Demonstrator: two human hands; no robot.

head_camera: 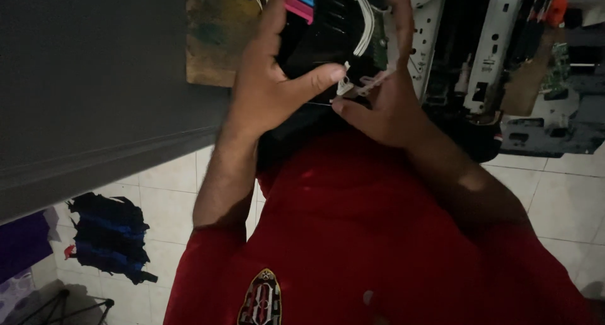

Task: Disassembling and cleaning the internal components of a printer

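Observation:
Both of my hands hold a black printer cartridge carriage point(334, 32) up in front of my red shirt. My left hand point(268, 85) grips its left side, thumb stretched across the front toward a small white clip point(345, 84). My right hand point(384, 104) wraps the right side, its fingers up along the edge and its thumb just under the white clip. Coloured ink tabs point(299, 0), yellow, blue and pink, show at the carriage's top left. A white ribbon cable point(365, 29) curves over its face.
A taken-apart printer chassis point(504, 66) with grey metal rails and a green circuit board lies on the white tiled floor point(567, 199) at right. A dark grey cabinet point(88, 79) fills the left. A blue-black stained rag point(110, 237) lies lower left. A stained wooden board point(214, 35) sits behind my left hand.

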